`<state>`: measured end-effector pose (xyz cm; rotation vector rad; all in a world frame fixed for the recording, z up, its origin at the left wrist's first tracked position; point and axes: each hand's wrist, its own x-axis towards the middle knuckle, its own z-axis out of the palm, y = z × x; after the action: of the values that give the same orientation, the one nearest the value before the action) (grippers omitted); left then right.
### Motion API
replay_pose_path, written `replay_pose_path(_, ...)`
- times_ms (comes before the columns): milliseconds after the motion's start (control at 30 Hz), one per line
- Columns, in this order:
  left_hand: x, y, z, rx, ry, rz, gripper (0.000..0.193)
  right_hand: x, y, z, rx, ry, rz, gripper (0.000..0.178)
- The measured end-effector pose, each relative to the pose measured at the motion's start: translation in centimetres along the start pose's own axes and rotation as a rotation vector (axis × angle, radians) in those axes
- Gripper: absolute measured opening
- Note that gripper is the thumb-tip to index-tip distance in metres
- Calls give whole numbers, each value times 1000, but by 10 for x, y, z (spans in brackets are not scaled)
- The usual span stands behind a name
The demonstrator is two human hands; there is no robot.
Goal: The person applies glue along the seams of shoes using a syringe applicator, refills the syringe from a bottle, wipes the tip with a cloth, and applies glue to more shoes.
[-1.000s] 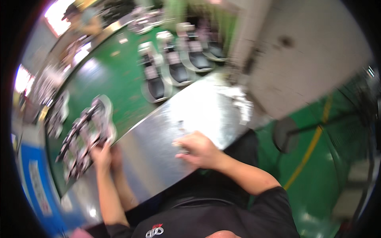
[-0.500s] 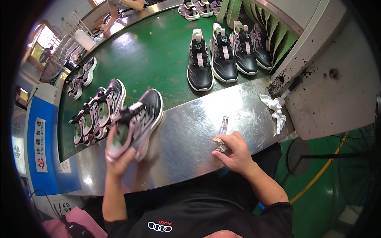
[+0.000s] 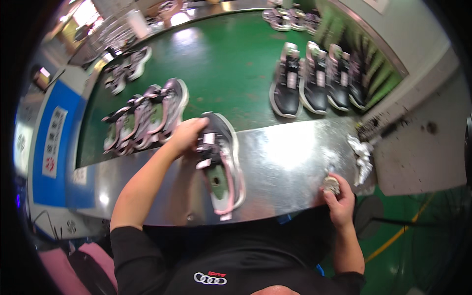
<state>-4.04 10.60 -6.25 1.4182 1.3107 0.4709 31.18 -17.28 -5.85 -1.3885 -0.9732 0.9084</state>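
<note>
My left hand point(image 3: 189, 133) grips a black and pink sneaker point(image 3: 227, 147) at its toe. The sneaker is tilted over the metal ledge, with its toe away from me and its green-lined opening toward me. Off to the right, my right hand point(image 3: 341, 202) is closed on a crumpled, off-white wad point(image 3: 331, 185), pinched between thumb and fingers. Just beyond that wad, a small clear object on the metal is blurred.
Several similar sneakers point(image 3: 169, 105) stand at left on the green belt point(image 3: 221, 64); a row of black ones point(image 3: 286, 93) stands at right. Crumpled white tissue point(image 3: 363, 160) lies on the metal ledge point(image 3: 280, 162) by the beige machine wall point(image 3: 418, 147). Green strips point(image 3: 381, 69) hang there.
My left hand has moved from the sneaker's heel to its toe, and the sneaker has turned more upright in view. The right hand still holds the wad; the whole view has shifted.
</note>
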Motion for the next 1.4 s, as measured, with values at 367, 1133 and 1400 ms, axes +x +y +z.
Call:
replay_pose_path(367, -82, 52, 54, -981, -305, 472, 58, -5, -55, 26, 162, -205, -71, 56)
replay_pose_path(1133, -110, 14, 55, -913, -453, 709, 65, 31, -126, 124, 692, -776, -54, 60)
replay_pose_path(1400, -111, 18, 54, -894, -449, 755, 65, 33, -128, 126, 647, -748, -24, 60)
